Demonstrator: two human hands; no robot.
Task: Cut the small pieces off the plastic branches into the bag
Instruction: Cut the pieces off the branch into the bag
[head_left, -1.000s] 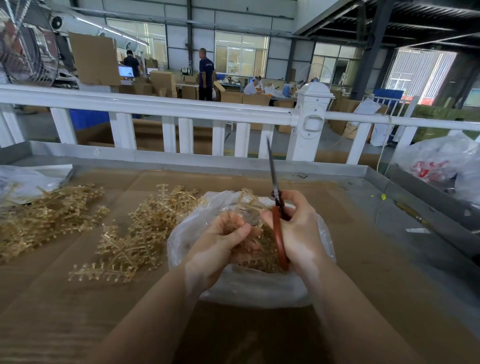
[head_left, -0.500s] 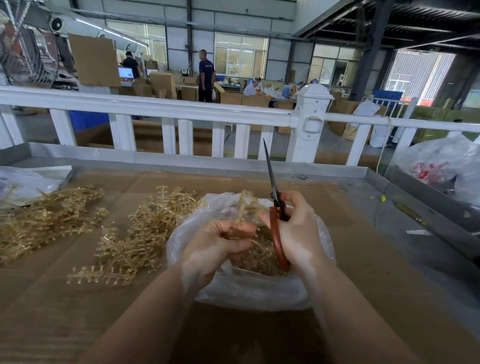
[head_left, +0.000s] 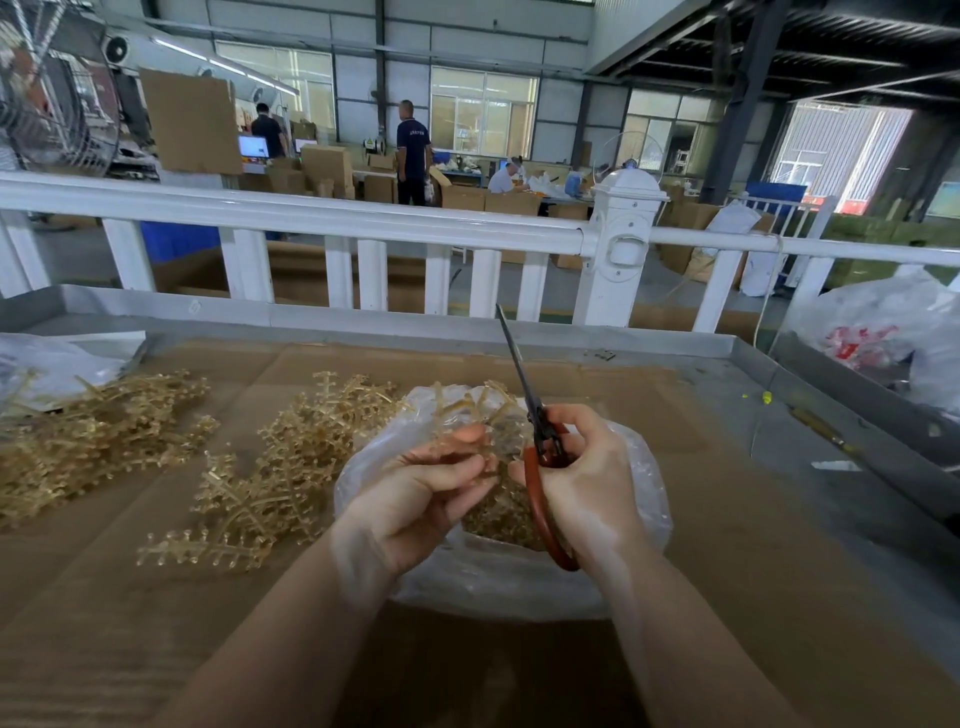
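Observation:
A clear plastic bag (head_left: 498, 587) lies open on the cardboard-covered table, with gold cut pieces (head_left: 501, 517) inside. My left hand (head_left: 415, 493) pinches a gold plastic branch (head_left: 467, 408) that sticks up over the bag's far rim. My right hand (head_left: 582, 478) grips red-handled scissors (head_left: 540, 467); their closed blades point up and away, just right of the branch. Both hands hover above the bag's mouth.
Gold branches lie in a pile (head_left: 270, 478) left of the bag and in a larger heap (head_left: 88, 436) at the far left. The table has a metal rim (head_left: 363, 322) and a white railing (head_left: 322, 218) behind. White bags (head_left: 883, 332) sit at the right.
My left hand has turned and lifted slightly with the branch, its fingers now curled tighter round it. The scissors tipped a little more to the left. The bag stayed in place.

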